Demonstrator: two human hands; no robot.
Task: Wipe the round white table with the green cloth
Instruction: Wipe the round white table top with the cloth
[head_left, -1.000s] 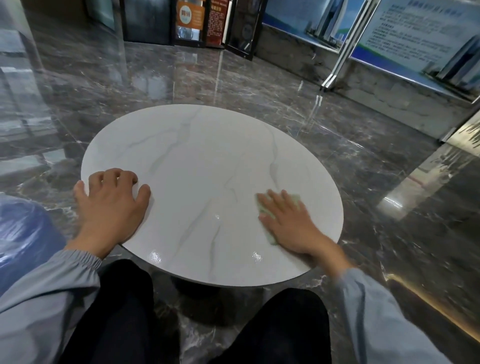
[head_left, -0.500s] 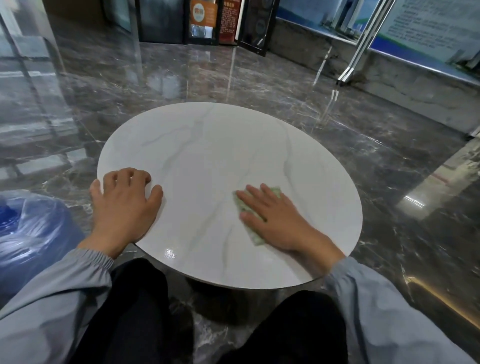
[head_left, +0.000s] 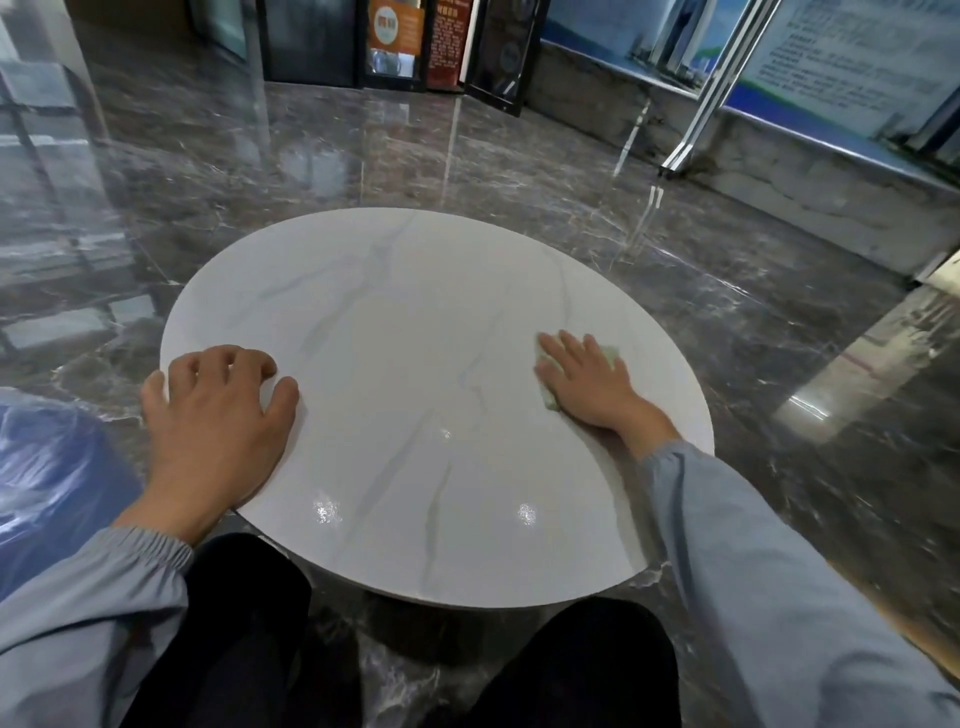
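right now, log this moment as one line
step: wipe | right hand flat on cloth | cloth on table, right side | left hand rests on table, left edge

I've got L hand (head_left: 218, 421) palm-down, fingers bent at the knuckles, tips and thumb resting on the table (head_left: 415, 312), gripping nothing. Thumb is spread twd the R side. L wrist is bare, sleeve (head_left: 93, 597) bunched behind it. R hand (head_left: 589, 384) lies flat, fingers straight, slightly fanned, pointing fwd, pressing the cloth (head_left: 611, 354), which peeks out past the fingertips and by the thumb. R arm reaches out further than L.
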